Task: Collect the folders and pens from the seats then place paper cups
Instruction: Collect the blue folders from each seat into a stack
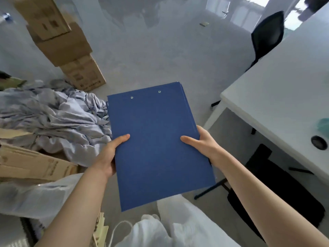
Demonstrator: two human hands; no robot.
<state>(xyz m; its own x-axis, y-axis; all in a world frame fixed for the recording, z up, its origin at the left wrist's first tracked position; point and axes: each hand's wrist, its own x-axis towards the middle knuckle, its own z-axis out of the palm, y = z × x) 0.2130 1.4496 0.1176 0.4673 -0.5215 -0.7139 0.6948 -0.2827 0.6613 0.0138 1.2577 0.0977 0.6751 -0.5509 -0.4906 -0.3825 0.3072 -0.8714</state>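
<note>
A stack of blue folders (156,139) is held flat in front of me, two metal rivets near its far edge. My left hand (110,154) grips the stack's left edge, thumb on top and fingers underneath. My right hand (199,143) grips the right edge the same way. Several folder edges show at the far right corner. No pens or paper cups are in view.
A white table (277,97) stands at the right with a black cable hole (319,142). Black chairs sit behind it (267,36) and under it (270,182). Stacked cardboard boxes (71,50), crumpled pale cloth (53,114) and flat cardboard (28,164) lie at the left. White plastic bags (160,229) are below.
</note>
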